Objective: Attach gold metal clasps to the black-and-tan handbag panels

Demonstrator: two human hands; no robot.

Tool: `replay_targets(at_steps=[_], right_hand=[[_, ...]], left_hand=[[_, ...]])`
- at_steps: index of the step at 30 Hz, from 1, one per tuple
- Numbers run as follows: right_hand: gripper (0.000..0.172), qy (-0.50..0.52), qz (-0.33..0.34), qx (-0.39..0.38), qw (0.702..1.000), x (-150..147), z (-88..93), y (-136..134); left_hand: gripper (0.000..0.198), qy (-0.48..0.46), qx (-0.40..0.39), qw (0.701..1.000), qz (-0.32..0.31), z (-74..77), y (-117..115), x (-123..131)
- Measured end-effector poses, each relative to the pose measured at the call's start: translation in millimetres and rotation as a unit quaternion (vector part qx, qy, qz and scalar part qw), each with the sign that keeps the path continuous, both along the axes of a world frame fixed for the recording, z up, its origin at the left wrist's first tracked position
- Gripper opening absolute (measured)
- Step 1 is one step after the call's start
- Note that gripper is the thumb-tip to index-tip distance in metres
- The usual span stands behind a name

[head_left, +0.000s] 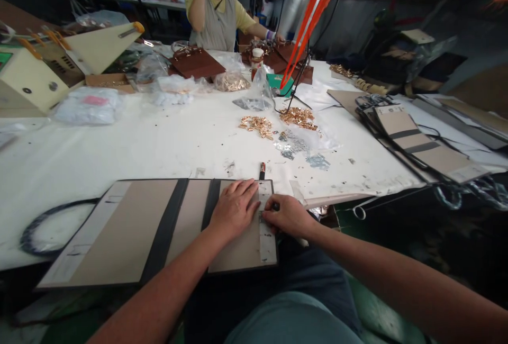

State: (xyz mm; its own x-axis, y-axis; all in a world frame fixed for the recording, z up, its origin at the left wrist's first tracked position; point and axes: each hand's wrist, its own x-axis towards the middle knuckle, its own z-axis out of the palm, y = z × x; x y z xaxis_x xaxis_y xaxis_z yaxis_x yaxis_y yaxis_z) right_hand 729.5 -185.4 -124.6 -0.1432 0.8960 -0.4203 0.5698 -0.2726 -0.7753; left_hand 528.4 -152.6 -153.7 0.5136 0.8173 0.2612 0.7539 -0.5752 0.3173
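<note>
A beige panel with dark edging and two dark bands (164, 227) lies flat along the table's near edge. White strips run down both its ends, and a dark looped handle (29, 233) sticks out on the left. My left hand (237, 204) rests palm down on the right part of the panel, fingers stretched out beside the right white strip (268, 246). At that strip, my right hand (288, 216) is closed in a pinch; a small dark thing shows at the fingers, too small to name. A short dark stick with an orange-red end (262, 171) lies just beyond the panel.
Gold-coloured metal pieces (256, 126) and flat silver pieces (317, 161) lie in heaps mid-table. Similar panels (420, 145) are stacked at right. Orange straps (305, 26) hang down above the table. A cream machine (29, 82) stands left. Across the table, a person (216, 18) touches brown bags.
</note>
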Motion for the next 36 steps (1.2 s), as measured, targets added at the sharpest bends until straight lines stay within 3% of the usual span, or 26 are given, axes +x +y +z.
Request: replay_targets(at_steps=[21, 36], right_hand=[[0.005, -0.057, 0.007, -0.020, 0.998, -6.2, 13.2, 7.4], [0.009, -0.057, -0.005, -0.064, 0.996, -6.1, 12.7, 12.5]], left_hand=[[0.048, -0.004, -0.004, 1.000, 0.002, -1.3, 0.5, 0.7], [0.048, -0.014, -0.008, 1.000, -0.001, -3.1, 0.7, 3.0]])
